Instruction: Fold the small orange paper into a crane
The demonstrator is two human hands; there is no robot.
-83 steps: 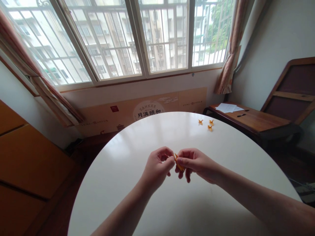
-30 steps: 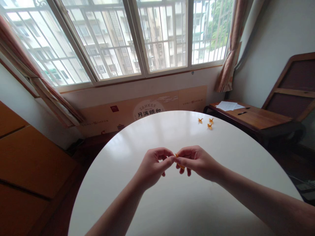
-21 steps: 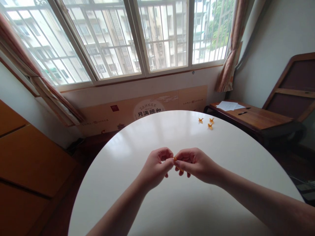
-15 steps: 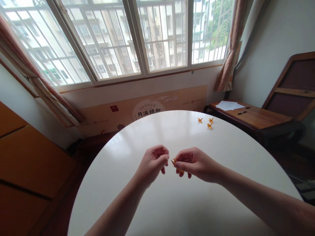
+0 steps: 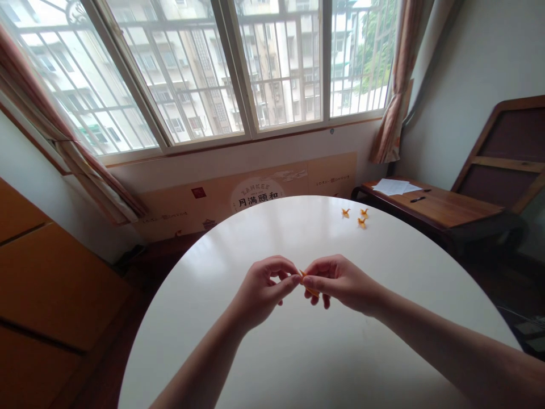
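Observation:
Over the middle of the white round table [image 5: 191, 341], a small folded piece of orange paper [image 5: 313, 292] is held in the air between my hands. My right hand [image 5: 344, 286] is closed on its body, thumb on top and fingers beneath. My left hand [image 5: 264, 292] pinches a pointed tip of the same paper between thumb and forefinger. Fingers cover much of the paper, so its full shape is hidden. Farther back on the right stand three small orange paper cranes [image 5: 361, 222], close together.
A wooden bench [image 5: 464, 210] beyond the table's right edge bears white paper sheets [image 5: 394, 186] and a small dark item [image 5: 418, 199]. Barred windows and a printed cardboard panel [image 5: 204, 207] are behind the table. An orange-brown cabinet [image 5: 46, 278] stands at the left.
My left hand has moved right to meet the right hand, and its thumb and forefinger have closed on the paper's tip. The right hand has kept its hold.

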